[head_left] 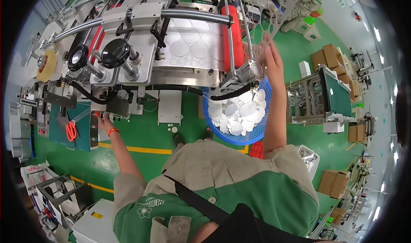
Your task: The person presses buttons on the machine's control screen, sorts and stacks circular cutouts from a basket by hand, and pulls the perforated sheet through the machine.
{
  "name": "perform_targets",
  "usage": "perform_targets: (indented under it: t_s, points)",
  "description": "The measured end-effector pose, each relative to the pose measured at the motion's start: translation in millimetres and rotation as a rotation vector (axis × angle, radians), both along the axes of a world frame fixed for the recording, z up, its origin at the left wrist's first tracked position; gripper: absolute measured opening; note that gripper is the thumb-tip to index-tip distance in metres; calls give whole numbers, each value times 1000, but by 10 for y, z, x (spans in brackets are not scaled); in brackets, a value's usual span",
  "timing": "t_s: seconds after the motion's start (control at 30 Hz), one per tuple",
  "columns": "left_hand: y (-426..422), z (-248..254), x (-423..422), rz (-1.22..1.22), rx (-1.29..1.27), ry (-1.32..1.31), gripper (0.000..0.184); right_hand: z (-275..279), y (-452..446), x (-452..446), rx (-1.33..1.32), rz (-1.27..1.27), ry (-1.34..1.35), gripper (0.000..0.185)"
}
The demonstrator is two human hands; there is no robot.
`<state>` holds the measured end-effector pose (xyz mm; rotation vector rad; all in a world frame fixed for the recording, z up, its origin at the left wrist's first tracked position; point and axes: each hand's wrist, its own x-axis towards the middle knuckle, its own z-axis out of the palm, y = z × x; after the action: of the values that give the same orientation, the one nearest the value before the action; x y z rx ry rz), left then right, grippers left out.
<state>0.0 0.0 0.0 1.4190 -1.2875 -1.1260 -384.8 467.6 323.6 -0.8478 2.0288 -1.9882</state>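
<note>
My right hand [272,57] is raised beside the roller end of the machine, its fingers stretched upward against a thin sheet punched with round holes [274,12]. Whether the thumb pinches the sheet's edge is hard to see. My left hand [105,123], with an orange band at the wrist, reaches to the front of a small control box [112,108] under the machine, fingers extended at its buttons. White discs of different sizes [179,44] lie on the machine bed, left of the red roller [231,37]. Below the roller, a blue basket [237,140] holds many loose white discs [233,114].
Orange scissors [71,131] lie on a green surface at left. Black knobs [115,53] and steel bars [195,15] stand over the machine. A few discs [172,128] are on the floor. Another machine [314,95] and cardboard boxes [332,59] stand right; a person [303,7] is behind.
</note>
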Motion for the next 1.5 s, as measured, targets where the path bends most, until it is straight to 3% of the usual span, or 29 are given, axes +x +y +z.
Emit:
perform_targets:
  t_s: [0.13,0.2,0.3,0.37,0.47,0.5,0.53,0.57,0.63,0.67,0.8,0.97,1.03,1.07,1.13,1.17,1.23,1.3,1.4,1.5]
  points:
    - [-120,-311,227,-35,93,201,62,-38,184,160,102,-332,286,52]
    - [-98,-265,194,-30,77,225,63,71,311,313,17,-424,157,50]
    - [-135,-351,264,-108,73,139,64,-3,719,274,37,-582,314,47]
    - [-24,-105,154,-61,93,110,64,-99,1023,214,27,-649,305,47]
    - [-70,-153,76,5,-14,90,65,-190,1268,285,46,-768,238,45]
    - [-200,-401,101,30,-141,123,58,-247,1333,286,29,-761,234,45]
    - [-116,-260,41,158,-150,61,49,-299,1375,284,32,-778,205,45]
    - [-228,-303,109,166,-235,-217,40,-276,1344,360,38,-778,194,44]
    - [-295,-310,134,143,-161,-145,29,-437,1456,316,13,-742,212,43]
    - [-212,-135,107,178,-123,-237,22,-447,1441,343,7,-733,191,42]
    - [-78,-2,272,64,-347,-320,14,-383,1350,438,55,-718,170,43]
    - [-121,-103,371,-20,-386,-252,17,-282,1293,441,41,-731,206,43]
    - [-100,-23,526,-125,-192,-164,26,-305,1272,453,60,-740,217,44]
    - [-163,-44,643,-123,-245,-161,31,-336,1233,472,85,-722,224,44]
    - [-238,16,878,35,-370,-408,39,-448,1218,417,129,-685,208,44]
    - [-229,125,1019,113,-444,-685,47,-472,1167,411,142,-682,206,45]
    - [-427,119,1316,134,-576,-895,69,-414,873,462,152,-679,222,44]
    - [-559,68,1550,18,-331,-1164,88,-454,739,344,174,-628,240,45]
    - [-610,79,1714,-127,-169,-1253,114,-412,473,206,265,-600,366,46]
    - [-554,112,1833,-193,-224,-1364,124,-544,682,-182,210,-487,450,45]
